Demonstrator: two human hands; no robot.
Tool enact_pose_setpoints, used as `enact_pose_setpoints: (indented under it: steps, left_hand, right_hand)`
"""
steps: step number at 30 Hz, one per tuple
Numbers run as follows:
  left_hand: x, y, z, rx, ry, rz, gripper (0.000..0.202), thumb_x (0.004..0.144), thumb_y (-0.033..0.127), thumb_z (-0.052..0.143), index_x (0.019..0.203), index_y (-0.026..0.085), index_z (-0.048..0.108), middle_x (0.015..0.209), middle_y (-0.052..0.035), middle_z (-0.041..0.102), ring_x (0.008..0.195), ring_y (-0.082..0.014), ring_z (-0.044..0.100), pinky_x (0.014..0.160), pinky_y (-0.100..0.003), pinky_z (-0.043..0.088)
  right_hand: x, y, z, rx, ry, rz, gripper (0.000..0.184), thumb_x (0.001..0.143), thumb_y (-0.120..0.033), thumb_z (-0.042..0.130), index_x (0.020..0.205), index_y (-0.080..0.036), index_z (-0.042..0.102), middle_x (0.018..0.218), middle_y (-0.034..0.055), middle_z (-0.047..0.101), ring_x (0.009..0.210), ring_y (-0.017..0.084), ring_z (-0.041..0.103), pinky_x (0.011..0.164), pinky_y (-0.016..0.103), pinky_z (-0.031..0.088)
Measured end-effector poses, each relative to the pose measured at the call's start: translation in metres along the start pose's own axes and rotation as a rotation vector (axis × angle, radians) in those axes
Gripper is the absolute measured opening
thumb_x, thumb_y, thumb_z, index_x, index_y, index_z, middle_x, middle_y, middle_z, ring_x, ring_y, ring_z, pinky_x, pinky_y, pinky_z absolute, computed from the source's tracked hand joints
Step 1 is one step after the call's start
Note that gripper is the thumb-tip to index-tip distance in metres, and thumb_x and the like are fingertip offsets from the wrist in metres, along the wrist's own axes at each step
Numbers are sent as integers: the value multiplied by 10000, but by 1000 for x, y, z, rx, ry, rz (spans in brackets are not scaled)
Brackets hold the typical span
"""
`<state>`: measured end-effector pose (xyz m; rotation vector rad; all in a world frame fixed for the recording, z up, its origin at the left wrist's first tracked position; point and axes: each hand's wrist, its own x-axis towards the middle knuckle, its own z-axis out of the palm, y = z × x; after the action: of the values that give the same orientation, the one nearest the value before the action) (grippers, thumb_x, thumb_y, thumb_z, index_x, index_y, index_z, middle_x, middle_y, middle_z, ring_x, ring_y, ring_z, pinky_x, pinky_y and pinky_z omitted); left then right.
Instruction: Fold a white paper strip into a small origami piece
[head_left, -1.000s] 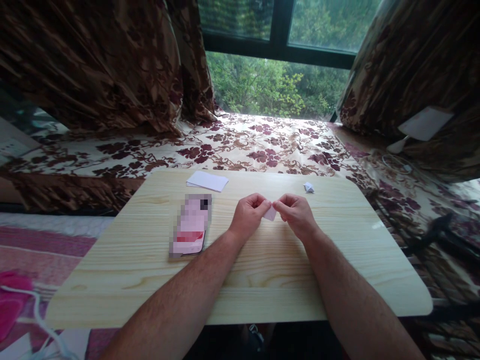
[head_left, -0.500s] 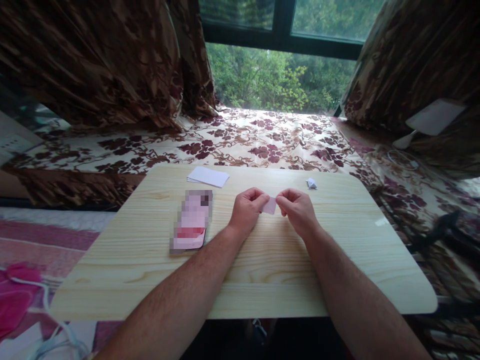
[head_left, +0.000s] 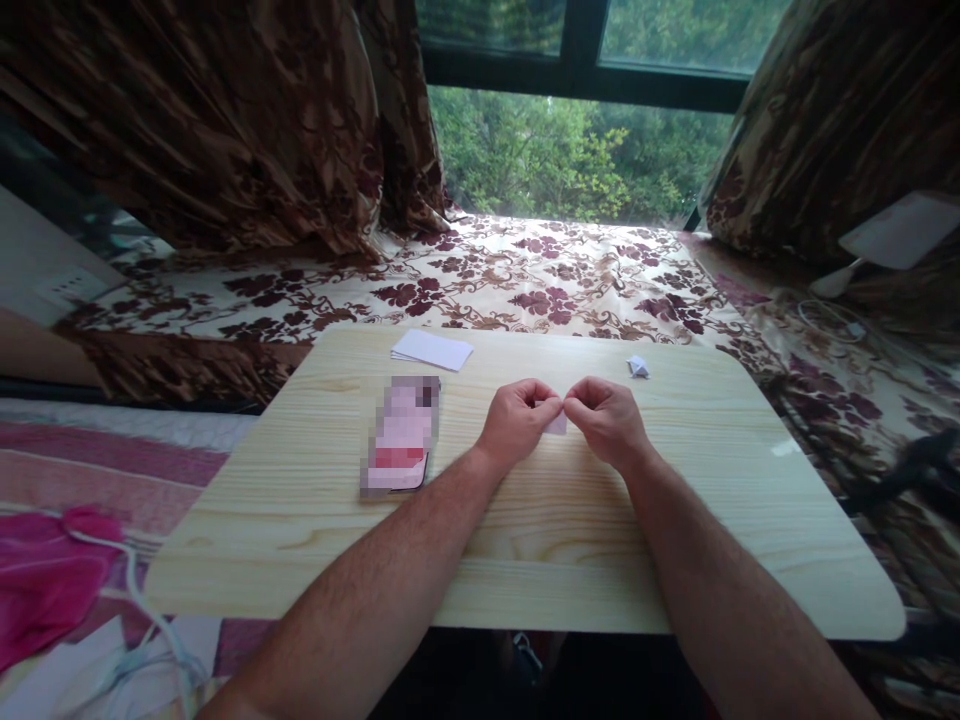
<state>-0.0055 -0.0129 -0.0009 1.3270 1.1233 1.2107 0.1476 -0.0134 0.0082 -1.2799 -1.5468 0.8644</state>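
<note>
Bare left hand [head_left: 517, 420] and bare right hand [head_left: 609, 418], thumbs and fingertips meeting, pinch a small flat piece of white paper [head_left: 556, 425] above a pale wood-grain table with rounded corners [head_left: 540, 560]; to the left lies a pink rectangular phone, its surface pixelated [head_left: 401, 435], with a stack of white rectangular paper sheets [head_left: 433, 350] beyond it; beyond the right hand rests a small folded white paper shape [head_left: 638, 367]

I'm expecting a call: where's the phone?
In the head view, the phone lies on the table, left of the left hand, on the near side of the white papers.
</note>
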Motion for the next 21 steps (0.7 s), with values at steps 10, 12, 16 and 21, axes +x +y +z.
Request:
enact_pose_setpoints:
  steps: [10, 12, 16, 21]
  left_hand:
    - [0, 0, -1, 69, 42, 37, 181, 733, 309, 695, 661, 156, 631, 611, 22, 569, 567, -101, 480, 540, -234, 370]
    - [-1, 1, -1, 70, 48, 23, 190, 724, 316, 698, 652, 157, 623, 599, 29, 560, 557, -98, 474, 535, -233, 367]
    - [0, 0, -2, 59, 56, 1, 191, 720, 330, 699, 673, 157, 633, 607, 24, 581, 559, -105, 495, 536, -232, 379]
    - [-1, -1, 0, 88, 66, 38, 179, 745, 329, 685, 712, 158, 643, 629, 12, 607, 583, -118, 530, 548, -234, 407]
  right_hand:
    - [-3, -2, 3, -80, 23, -76, 116, 754, -216, 616, 648, -172, 595, 540, -47, 473, 513, 88, 378, 477, 239, 286]
    - [-3, -1, 4, -72, 29, -80, 117, 754, -216, 621, 648, -171, 596, 541, -46, 478, 512, 87, 382, 476, 236, 289]
    - [-2, 0, 5, -55, 38, -60, 110, 762, -236, 633, 682, -160, 637, 548, -40, 503, 509, 87, 397, 471, 233, 298]
    - [0, 0, 3, -26, 25, -30, 105, 751, -229, 632, 692, -149, 664, 548, -31, 534, 500, 88, 414, 466, 232, 303]
